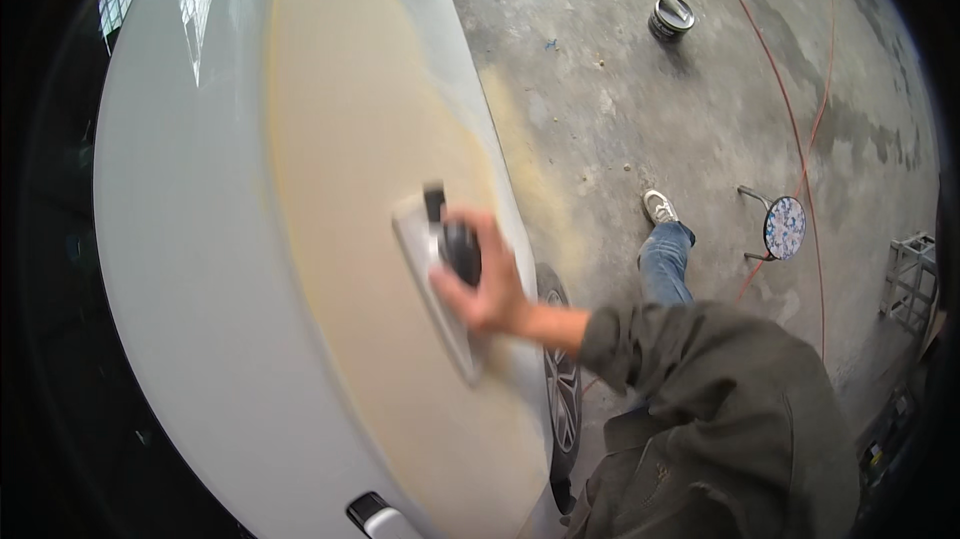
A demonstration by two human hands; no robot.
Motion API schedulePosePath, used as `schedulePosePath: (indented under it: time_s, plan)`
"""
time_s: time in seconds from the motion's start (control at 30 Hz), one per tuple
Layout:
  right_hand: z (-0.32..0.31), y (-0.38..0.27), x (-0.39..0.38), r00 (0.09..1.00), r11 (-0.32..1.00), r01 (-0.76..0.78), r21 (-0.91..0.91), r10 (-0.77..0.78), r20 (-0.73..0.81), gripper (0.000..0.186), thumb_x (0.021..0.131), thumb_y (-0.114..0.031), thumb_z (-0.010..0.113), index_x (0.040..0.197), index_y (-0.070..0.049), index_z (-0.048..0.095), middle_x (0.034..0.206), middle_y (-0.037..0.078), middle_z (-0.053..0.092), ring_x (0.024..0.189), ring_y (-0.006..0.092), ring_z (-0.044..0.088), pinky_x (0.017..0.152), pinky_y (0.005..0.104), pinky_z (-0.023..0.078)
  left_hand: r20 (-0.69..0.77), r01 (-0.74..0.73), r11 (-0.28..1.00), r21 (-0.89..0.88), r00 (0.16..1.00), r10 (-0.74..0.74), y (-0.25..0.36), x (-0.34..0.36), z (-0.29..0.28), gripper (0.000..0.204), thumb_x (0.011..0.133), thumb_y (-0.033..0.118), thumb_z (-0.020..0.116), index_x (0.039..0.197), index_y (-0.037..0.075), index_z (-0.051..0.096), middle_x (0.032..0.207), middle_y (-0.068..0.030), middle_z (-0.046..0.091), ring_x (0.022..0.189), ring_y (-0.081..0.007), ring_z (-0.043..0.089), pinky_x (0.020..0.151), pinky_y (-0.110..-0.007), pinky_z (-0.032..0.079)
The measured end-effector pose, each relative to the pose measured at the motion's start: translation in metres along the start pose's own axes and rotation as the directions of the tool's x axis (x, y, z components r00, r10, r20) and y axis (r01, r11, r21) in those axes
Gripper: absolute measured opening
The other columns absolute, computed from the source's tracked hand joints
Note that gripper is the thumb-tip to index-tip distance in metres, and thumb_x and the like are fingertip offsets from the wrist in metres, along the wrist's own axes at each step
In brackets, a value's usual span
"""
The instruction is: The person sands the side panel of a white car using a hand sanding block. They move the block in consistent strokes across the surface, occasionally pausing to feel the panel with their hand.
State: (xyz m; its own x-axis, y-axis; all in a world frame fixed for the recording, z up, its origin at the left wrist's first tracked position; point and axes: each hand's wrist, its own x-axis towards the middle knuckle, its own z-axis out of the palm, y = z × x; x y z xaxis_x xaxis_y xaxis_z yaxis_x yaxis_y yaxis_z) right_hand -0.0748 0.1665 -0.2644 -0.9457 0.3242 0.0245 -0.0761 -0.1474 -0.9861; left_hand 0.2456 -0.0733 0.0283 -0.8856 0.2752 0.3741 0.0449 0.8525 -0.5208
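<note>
My right hand (485,284) is closed around the dark round knob (460,255) of a long, flat sanding block (418,239). The block lies against a tan filler patch (350,109) on a pale grey car body panel (190,239), tilted from upper left to lower right. Motion slightly blurs the hand and block. A short black part (434,203) sticks up near the block's upper end. My sleeved right arm reaches in from the lower right. The left hand does not show.
A car wheel (563,389) sits beside the panel, and a door handle (385,519) is at the bottom. On the concrete floor stand an open can (671,17), a round patterned stool (785,229) and a metal step stand (910,282). Red hoses (765,39) run across it.
</note>
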Motion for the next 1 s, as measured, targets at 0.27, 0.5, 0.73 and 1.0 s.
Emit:
schedulePosePath:
  time_s: [0.27, 0.5, 0.73, 1.0]
  plan:
    - [-0.002, 0.059, 0.289, 0.966, 0.999, 0.034, 0.01, -0.031, -0.256, 0.061, 0.08, -0.033, 0.069, 0.131, -0.008, 0.048, 0.109, 0.021, 0.068, 0.098, 0.0364, 0.066, 0.091, 0.0434, 0.051, -0.052, 0.036, 0.984, -0.176, 0.998, -0.045, -0.009, -0.05, 0.002, 0.04, 0.106, 0.021, 0.041, 0.128, -0.01, 0.054, 0.13, -0.0341, 0.059, 0.118, -0.05, 0.061, 0.102, -0.058, 0.05]
    - [0.023, 0.013, 0.04, 0.995, 0.997, -0.004, 0.075, 0.011, -0.097, 0.058, 0.087, -0.026, 0.069, 0.136, -0.01, 0.043, 0.108, 0.019, 0.06, 0.098, 0.0333, 0.062, 0.087, 0.0424, 0.05, -0.217, -0.038, 0.986, -0.163, 0.976, 0.002, -0.014, -0.05, 0.009, 0.036, 0.104, 0.008, 0.044, 0.13, -0.015, 0.052, 0.126, -0.034, 0.062, 0.109, -0.0466, 0.067, 0.093, -0.052, 0.057]
    - [-0.001, 0.002, -0.01, 0.991, 0.992, 0.13, -0.007, -0.13, -0.043, 0.058, 0.085, -0.016, 0.072, 0.136, -0.006, 0.046, 0.115, 0.019, 0.056, 0.096, 0.0354, 0.065, 0.079, 0.0404, 0.054, 0.017, 0.085, 0.995, -0.048, 0.996, -0.084, 0.02, 0.01, -0.008, 0.04, 0.103, 0.014, 0.047, 0.132, -0.014, 0.052, 0.129, -0.0346, 0.06, 0.116, -0.0444, 0.064, 0.1, -0.052, 0.053]
    - [0.013, 0.063, 0.259, 0.979, 0.995, 0.092, 0.048, -0.082, -0.186, 0.061, 0.081, -0.032, 0.07, 0.132, -0.009, 0.046, 0.107, 0.02, 0.064, 0.097, 0.0376, 0.064, 0.089, 0.0457, 0.051, -0.032, 0.323, 0.895, -0.306, 0.936, -0.349, -0.001, -0.039, -0.003, 0.047, 0.101, 0.026, 0.053, 0.127, -0.013, 0.059, 0.137, -0.0332, 0.057, 0.125, -0.046, 0.058, 0.106, -0.054, 0.045]
